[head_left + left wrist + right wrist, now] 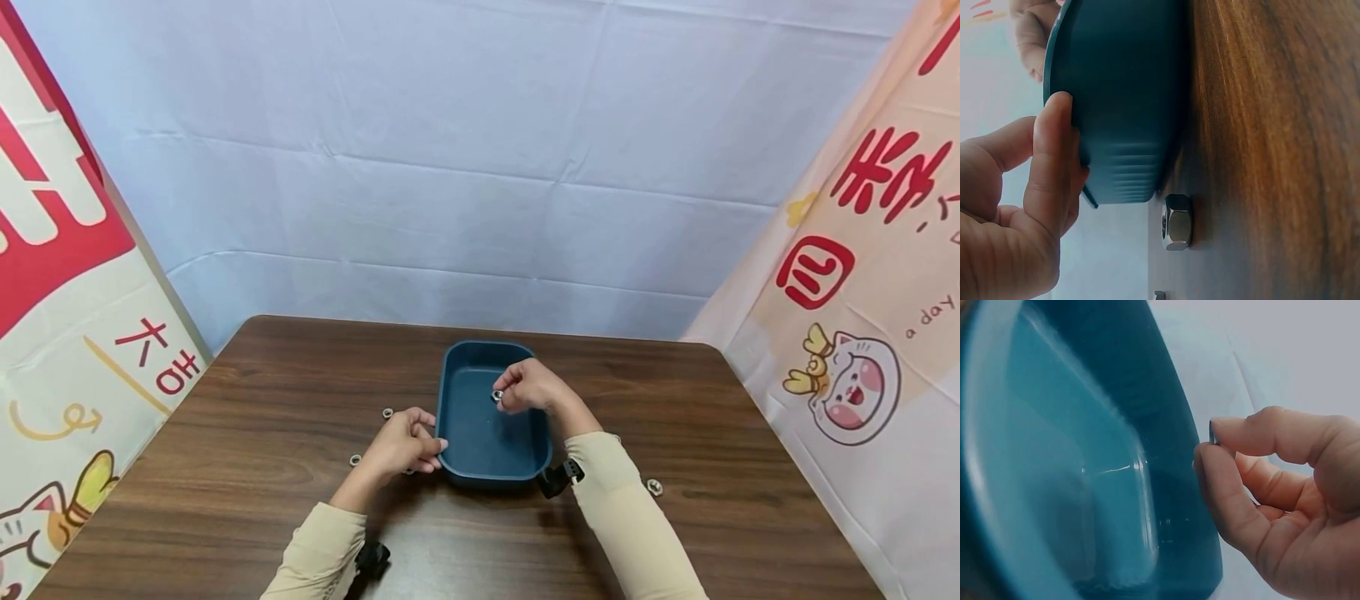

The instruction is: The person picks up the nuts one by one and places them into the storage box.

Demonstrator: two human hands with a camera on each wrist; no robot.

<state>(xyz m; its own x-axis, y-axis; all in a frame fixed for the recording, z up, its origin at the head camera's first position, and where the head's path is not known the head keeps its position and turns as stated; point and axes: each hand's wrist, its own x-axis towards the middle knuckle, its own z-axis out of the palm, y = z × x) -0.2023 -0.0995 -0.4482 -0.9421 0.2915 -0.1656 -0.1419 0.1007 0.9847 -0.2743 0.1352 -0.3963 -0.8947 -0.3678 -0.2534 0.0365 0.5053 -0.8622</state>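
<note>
A dark blue rectangular tray [487, 479] stands on the wooden table. My left hand [408, 442] holds the tray's left rim, with its thumb at the edge and its fingers [1050, 169] against the outer wall. Over the tray's inside, my right hand [531, 386] pinches a small metal nut [497, 396] between thumb and fingertips. Only a thin edge of that nut [1212, 432] shows in the right wrist view. A hex nut [1177, 222] sits on the table close by the tray, beneath the left hand.
More nuts lie left of the tray, one nut [387, 413] above the left hand and another nut [355, 460] beside its wrist. Past the right forearm lies a further nut [655, 487]. A pale cloth [465, 167] hangs behind the table [300, 375], with printed banners at both sides.
</note>
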